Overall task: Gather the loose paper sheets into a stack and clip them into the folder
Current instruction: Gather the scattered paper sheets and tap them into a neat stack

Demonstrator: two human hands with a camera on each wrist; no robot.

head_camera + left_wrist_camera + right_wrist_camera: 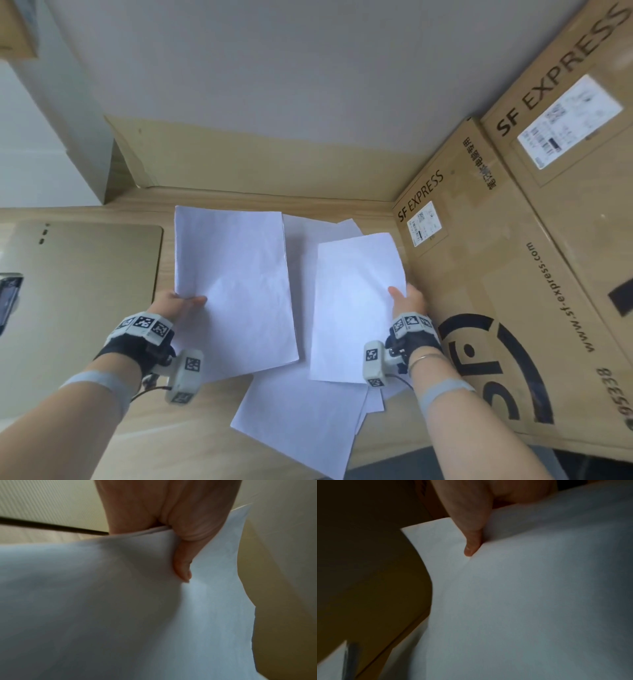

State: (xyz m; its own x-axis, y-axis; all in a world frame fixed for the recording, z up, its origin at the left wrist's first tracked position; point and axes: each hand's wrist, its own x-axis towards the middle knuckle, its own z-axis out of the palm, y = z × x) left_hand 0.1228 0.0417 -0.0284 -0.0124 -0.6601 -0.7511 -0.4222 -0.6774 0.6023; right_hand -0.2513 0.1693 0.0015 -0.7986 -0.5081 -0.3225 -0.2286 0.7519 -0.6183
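My left hand [183, 303] pinches the left edge of a small stack of white sheets [236, 291], held above the table; the left wrist view shows the thumb [182, 566] on top of those sheets [120, 615], with several paper edges under it. My right hand [404, 299] pinches the right edge of a single white sheet [356, 308], thumb [471, 545] on top of that sheet [522, 601]. More loose sheets [301, 421] lie spread on the wooden table beneath both. A tan folder [82, 291] lies flat at the left.
Large SF Express cardboard boxes [513, 274] stand along the right, close to my right hand. A cardboard panel [257, 164] lines the back edge of the wooden table [178, 428]. A dark device [8, 298] sits at the far left edge.
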